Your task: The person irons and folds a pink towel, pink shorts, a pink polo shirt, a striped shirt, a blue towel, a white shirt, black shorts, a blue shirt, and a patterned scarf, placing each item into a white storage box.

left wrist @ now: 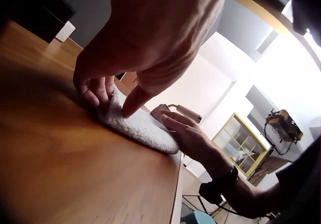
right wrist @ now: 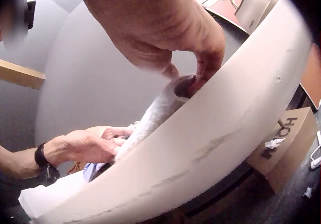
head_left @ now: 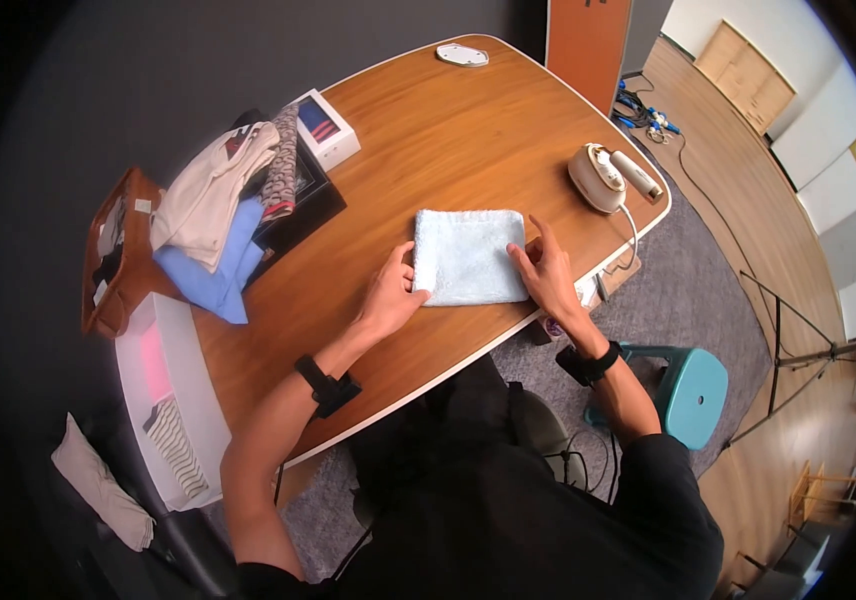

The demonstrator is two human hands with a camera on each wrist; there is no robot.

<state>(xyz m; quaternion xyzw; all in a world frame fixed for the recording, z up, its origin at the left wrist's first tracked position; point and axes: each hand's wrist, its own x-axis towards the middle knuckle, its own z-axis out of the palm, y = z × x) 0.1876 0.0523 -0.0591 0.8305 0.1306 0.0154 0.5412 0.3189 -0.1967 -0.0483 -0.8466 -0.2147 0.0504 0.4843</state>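
A pale blue, fluffy towel (head_left: 472, 257), folded into a rough square, lies flat near the table's front edge. My left hand (head_left: 391, 292) pinches its left side, thumb on top near the lower corner and fingers curled at the edge. In the left wrist view, the left thumb (left wrist: 134, 101) presses down on the towel's thick layered edge (left wrist: 145, 133). At the opposite side, my right hand (head_left: 548, 272) grips the right edge with the thumb on top and the index finger pointing away. The right wrist view shows the right fingers (right wrist: 208, 66) curled at the towel's rolled end (right wrist: 160, 108).
A cream handheld steamer (head_left: 600, 180) with a cord stands at the table's right. Folded clothes (head_left: 213, 195), a brown basket (head_left: 113, 260), a white box (head_left: 326, 130) and a white bin (head_left: 203, 400) line the left. A teal stool (head_left: 698, 395) is on the floor.
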